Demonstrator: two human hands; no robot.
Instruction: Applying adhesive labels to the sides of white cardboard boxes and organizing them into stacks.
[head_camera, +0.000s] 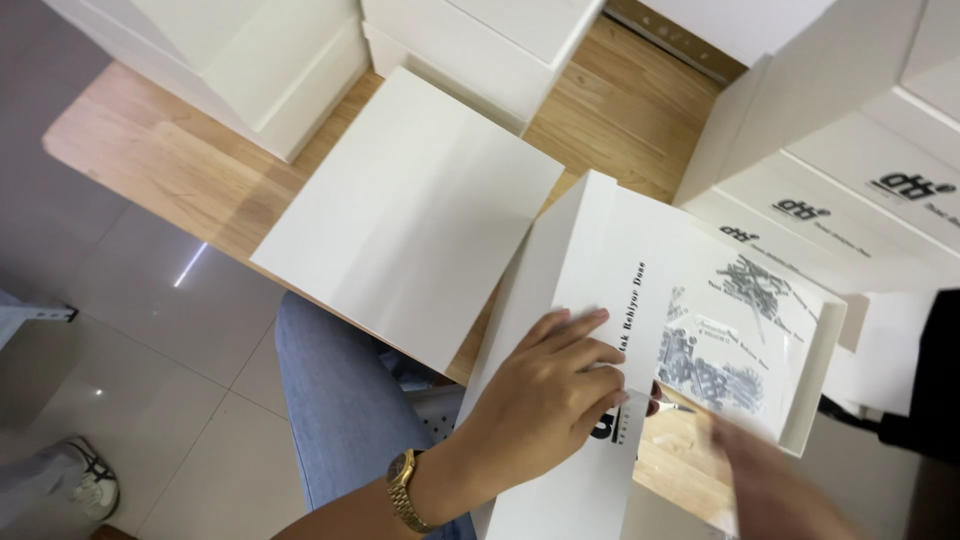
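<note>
Left hand (548, 395) lies flat, fingers together, pressing the white box flap (590, 300); right hand (775, 480) — blurred, grip unclear

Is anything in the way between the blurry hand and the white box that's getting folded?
Nothing visible is. The right hand, blurred, sits right at the lower edge of the flat white box, with only bare wooden table near it. The left hand already presses on the box's folded flap.
</note>
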